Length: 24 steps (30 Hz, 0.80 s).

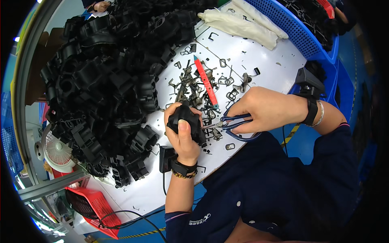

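Observation:
My left hand [184,135] is closed round a black molded plastic part [187,120], its thumb lying across the top. From the right, my right hand [263,107] grips a pair of scissors [239,124] with dark blue handles. The metal blades point left and meet the side of the black part; whether they touch it I cannot tell. Beneath and beyond both hands, small dark plastic scraps [233,95] lie scattered on the white table [259,60]. A red tool with a dark pointed tip [206,81] lies among them.
A big heap of black plastic parts [101,77] covers the table's left side. White cloth gloves [245,22] lie at the back beside a blue crate [291,30]. At the lower left stand a red basket [99,206] and a white fan [58,148]. Other people's hands [101,6] show at the far edge.

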{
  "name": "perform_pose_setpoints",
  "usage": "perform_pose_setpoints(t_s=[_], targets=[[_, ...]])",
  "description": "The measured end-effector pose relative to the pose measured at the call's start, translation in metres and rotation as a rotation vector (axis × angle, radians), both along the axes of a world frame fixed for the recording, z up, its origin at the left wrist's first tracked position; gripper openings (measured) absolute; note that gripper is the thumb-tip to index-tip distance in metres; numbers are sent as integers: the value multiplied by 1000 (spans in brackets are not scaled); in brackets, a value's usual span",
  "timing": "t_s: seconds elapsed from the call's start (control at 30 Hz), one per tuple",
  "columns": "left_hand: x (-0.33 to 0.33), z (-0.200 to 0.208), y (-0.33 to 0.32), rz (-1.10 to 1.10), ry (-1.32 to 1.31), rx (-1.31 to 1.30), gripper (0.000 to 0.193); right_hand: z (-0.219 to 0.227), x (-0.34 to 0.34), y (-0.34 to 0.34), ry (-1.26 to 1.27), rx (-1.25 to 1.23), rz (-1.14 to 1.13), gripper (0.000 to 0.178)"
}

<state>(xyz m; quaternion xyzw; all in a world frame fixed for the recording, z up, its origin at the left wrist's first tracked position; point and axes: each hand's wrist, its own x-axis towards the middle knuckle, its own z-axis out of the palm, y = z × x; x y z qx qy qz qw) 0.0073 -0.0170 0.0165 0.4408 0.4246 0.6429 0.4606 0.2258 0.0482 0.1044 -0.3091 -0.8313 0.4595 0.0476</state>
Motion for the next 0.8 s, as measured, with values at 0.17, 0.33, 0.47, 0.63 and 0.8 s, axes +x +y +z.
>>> perform_pose_setpoints(t_s=[0.17, 0.33, 0.47, 0.63, 0.8], targets=[[-2, 0, -1, -9, 66, -20, 55, 3, -1, 1, -25, 16, 31, 26], [1, 1, 0, 3, 4, -8, 55, -2, 0, -2, -48, 146, 51, 28], [1, 0, 0, 4, 11, -7, 54, 2, -2, -2, -94, 199, 75, 27], [0, 1, 0, 1, 12, -22, 54, 2, -3, 1, -152, 237, 130, 28], [0, 0, 0, 7, 15, -18, 53, 2, -5, 2, -158, 239, 132, 28]])
